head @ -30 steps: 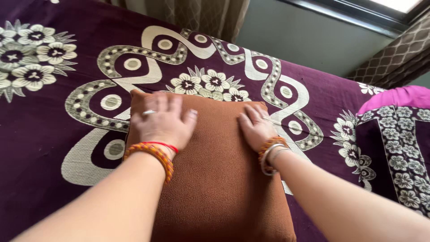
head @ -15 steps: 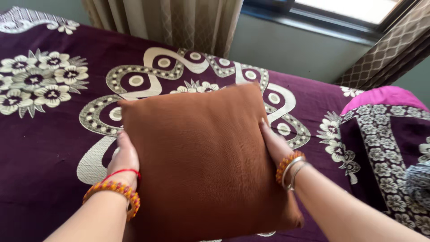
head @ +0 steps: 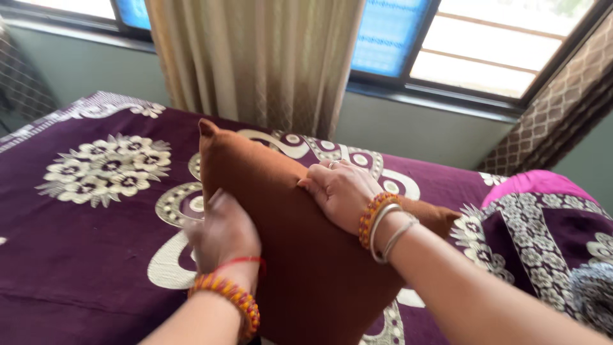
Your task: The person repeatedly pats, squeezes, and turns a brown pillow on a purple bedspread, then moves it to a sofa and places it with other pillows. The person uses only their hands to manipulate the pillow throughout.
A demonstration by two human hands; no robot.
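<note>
Head view: we grip the square rust-brown fabric cushion (head: 281, 217) on edge above the purple floral bedspread (head: 83, 217), left hand (head: 223, 236) cupped, right hand (head: 341, 191) fingers spread; loose, it could topple.

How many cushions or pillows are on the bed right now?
2: the brown cushion held upright between the left hand and right hand, and a patterned purple pillow at right. Others may lie outside the view.

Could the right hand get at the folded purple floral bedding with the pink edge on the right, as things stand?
Probably yes: the right hand rests on the brown cushion's top edge, and only open bedsheet lies between it and the folded bedding.
</note>
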